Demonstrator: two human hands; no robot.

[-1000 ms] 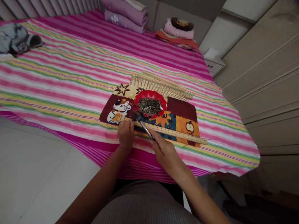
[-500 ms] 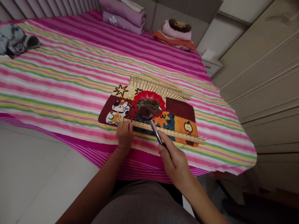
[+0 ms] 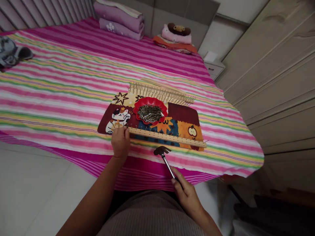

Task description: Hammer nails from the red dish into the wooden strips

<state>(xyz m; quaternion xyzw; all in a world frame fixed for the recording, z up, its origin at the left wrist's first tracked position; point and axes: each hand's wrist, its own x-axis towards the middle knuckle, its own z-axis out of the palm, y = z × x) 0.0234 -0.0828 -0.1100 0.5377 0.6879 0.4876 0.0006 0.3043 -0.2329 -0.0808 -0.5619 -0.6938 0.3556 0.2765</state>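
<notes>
My right hand (image 3: 185,190) is wrapped round the handle of a claw hammer (image 3: 168,165), its dark head over the bed's near edge. A narrow wooden strip (image 3: 157,135) with nails standing along it lies across a patterned mat (image 3: 183,113). Near the strip's left end my left hand (image 3: 120,141) is closed on it; whether a nail is also between the fingertips I cannot tell. Just beyond the strip sits a red scalloped bowl (image 3: 137,105) holding many loose nails (image 3: 150,113). Behind the bowl lie more wooden strips (image 3: 162,95) full of upright nails.
A striped cloth (image 3: 61,95) covers the bed under the mat. Folded purple bedding (image 3: 120,21) and a pink and orange pile (image 3: 176,39) lie at the far side. Grey clothing (image 3: 12,54) rests far left. A wooden wardrobe (image 3: 278,65) stands on the right.
The hammer has moved from over the bowl and strip back toward me, below the strip, uncovering the nails in the bowl. My left hand stays on the strip. The view has shifted slightly.
</notes>
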